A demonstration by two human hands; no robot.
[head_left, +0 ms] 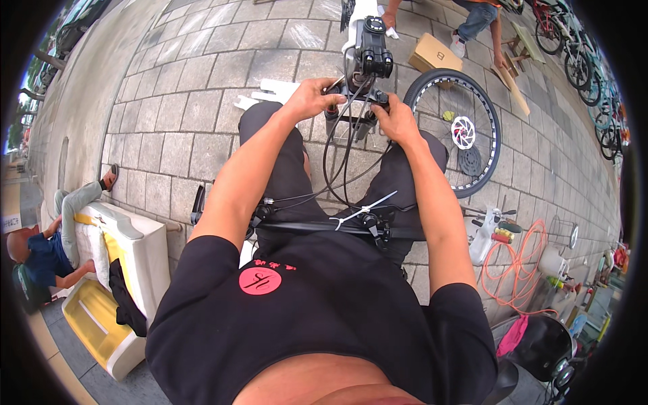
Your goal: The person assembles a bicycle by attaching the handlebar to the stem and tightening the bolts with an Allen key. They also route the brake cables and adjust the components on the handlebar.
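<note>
Both my hands are at the front fork (351,121) of a bicycle whose white frame (364,10) stands upside down or tipped ahead of me; I cannot tell which. My left hand (314,100) grips the left side of the fork crown, thumb and fingers closed on it. On the other side, my right hand (398,120) pinches the crown's right end. Black cables (329,152) loop from there down to a handlebar (317,229) lying across my lap. A white zip tie (368,209) sticks up from the bar. What lies under my fingertips is partly hidden.
A wheel with a brake disc (493,128) lies on the paving at right, near a cardboard box (435,54). Tools and an orange hose (503,277) lie lower right. Another person (476,20) works at the top; one sits by a white-and-yellow seat (152,253) at left.
</note>
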